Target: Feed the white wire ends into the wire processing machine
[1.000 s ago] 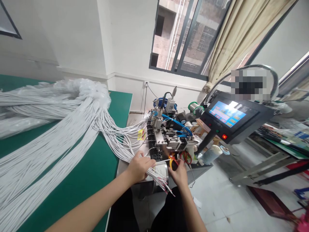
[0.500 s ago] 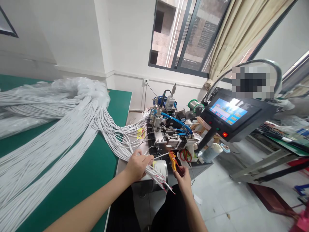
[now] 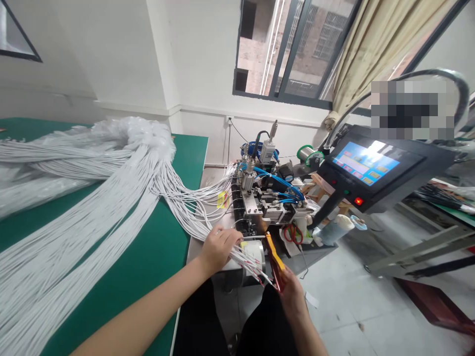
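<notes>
- Lower now than half a second ago relative to the tool tip, the right hand [image 3: 293, 289] has shifted down, and its hand tool [image 3: 274, 253] slants at more of its length.
- Two hands: the left hand [image 3: 221, 247] pinches white wires [image 3: 249, 259]; the right is wrapped around the tool's handles.
- One tool, orange and red, runs up and leftward from the right hand, its tip above the grip.
- One single wire [image 3: 254, 237] juts rightward from the left hand to that tip; whether the tool bites it, I cannot tell.
- Many wires, too many to count, pass through the left grip; their loose ends, some red, hang down to the right of it.
- One machine [image 3: 256, 202] beyond the hands, one lit screen [image 3: 365, 163], one green-rimmed spool [image 3: 306, 154], one metal cylinder [image 3: 256, 252] just beneath the wires.
</notes>
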Motion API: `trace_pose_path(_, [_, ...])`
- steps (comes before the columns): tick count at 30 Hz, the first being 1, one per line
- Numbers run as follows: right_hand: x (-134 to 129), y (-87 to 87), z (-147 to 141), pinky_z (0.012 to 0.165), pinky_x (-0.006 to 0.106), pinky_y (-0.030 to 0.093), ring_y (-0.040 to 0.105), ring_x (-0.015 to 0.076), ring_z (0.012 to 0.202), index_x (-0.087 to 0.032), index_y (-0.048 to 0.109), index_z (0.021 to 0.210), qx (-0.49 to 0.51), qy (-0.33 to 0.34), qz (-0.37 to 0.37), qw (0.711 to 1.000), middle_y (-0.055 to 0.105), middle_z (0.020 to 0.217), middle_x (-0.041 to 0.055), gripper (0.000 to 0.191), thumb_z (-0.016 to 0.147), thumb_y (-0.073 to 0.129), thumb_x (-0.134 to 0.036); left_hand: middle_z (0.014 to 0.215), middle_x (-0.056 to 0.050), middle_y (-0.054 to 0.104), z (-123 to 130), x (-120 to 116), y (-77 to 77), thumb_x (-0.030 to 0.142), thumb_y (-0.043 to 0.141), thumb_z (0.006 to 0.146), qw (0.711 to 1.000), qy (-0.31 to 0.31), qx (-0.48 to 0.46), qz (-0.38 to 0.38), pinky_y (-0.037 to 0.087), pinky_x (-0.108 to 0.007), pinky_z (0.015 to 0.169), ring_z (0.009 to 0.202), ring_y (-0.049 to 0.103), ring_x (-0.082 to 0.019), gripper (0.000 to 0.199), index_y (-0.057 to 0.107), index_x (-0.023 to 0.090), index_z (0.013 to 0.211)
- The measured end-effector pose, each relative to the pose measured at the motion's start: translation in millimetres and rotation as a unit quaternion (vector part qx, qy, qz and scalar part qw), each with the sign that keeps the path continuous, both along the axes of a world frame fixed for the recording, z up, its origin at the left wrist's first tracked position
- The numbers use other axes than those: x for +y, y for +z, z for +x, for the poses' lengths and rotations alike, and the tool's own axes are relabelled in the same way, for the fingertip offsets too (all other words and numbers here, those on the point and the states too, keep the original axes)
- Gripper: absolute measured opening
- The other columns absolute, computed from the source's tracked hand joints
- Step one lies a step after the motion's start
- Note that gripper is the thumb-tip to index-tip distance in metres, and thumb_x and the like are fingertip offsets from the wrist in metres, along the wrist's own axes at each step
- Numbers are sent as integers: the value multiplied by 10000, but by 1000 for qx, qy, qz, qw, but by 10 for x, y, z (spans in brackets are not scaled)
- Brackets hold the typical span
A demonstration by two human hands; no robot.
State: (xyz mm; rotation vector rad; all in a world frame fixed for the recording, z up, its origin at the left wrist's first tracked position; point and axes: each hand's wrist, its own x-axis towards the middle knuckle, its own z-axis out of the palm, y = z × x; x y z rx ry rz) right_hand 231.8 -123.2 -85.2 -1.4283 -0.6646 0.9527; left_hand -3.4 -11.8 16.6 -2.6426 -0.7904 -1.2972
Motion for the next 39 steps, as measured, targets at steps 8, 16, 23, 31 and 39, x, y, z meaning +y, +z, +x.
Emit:
trace_pose_path(8, [-488, 674, -16, 866, 450, 485, 554, 285, 1099, -218, 617, 1080, 381, 119, 81, 913, 604, 1194, 118, 522, 699, 530, -564, 784, -20, 658, -30, -9, -12, 119, 421, 864, 1000, -6, -18, -9, 394, -301, 722, 664, 578, -130, 158, 548, 168, 944])
trace_pose_path(16, [-539, 853, 71, 957, 440, 434, 562, 221, 1076, -288, 604, 1021, 313, 203, 9, 928, 630, 1120, 49, 586, 465, 467, -161, 821, -36, 686, -32, -46, 56, 125, 400, 890, 1000, 1, -9, 12, 397, -300, 699, 659, 603, -123, 198, 558, 153, 1005])
trace_pose_path(23, [-474, 1095, -198, 845, 444, 470, 617, 222, 813, -211, 624, 1078, 332, 281, 15, 900, 640, 955, 72, 492, 591, 556, -207, 888, -53, 694, -67, -33, -6, 137, 375, 891, 999, -2, 25, 23, 375, -325, 768, 813, 637, -157, 247, 568, 159, 1043])
trace_pose_path(31, [-493, 1113, -432, 745, 424, 494, 618, 241, 780, -158, 593, 1103, 276, 298, 62, 912, 632, 908, 104, 436, 704, 684, -309, 914, -70, 692, -93, -31, 4, 188, 387, 892, 999, -12, 35, 21, 362, -340, 788, 859, 623, -180, 244, 573, 166, 1048])
trace_pose_path(39, [-512, 1130, -448, 725, 402, 500, 627, 238, 762, -151, 591, 1063, 243, 284, 64, 925, 648, 889, 102, 405, 715, 694, -331, 915, -71, 683, -93, -36, -17, 259, 400, 910, 999, 2, 49, 16, 354, -347, 793, 819, 603, -176, 251, 590, 177, 1053])
